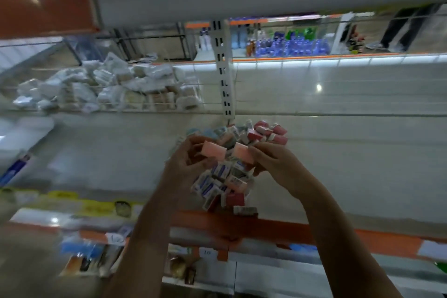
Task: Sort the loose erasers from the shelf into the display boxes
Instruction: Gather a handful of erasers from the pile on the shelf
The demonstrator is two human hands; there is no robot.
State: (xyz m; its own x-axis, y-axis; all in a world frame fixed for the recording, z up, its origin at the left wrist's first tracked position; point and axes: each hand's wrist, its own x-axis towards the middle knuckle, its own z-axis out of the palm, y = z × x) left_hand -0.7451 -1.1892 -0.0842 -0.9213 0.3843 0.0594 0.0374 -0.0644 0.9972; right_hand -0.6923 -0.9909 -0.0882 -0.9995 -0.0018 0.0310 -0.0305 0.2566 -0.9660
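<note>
Each hand's grip pinches one pink eraser: left hand [186,159] at nine o'clock, right hand [273,164] at three, above the eraser pile [225,176], probably matching them.

Left and right of the eraser pile [232,164] you had bare shelf [350,164] to pass over. Behind the pile, a slotted upright [222,72] and wire rail [338,113] blocked you.
</note>
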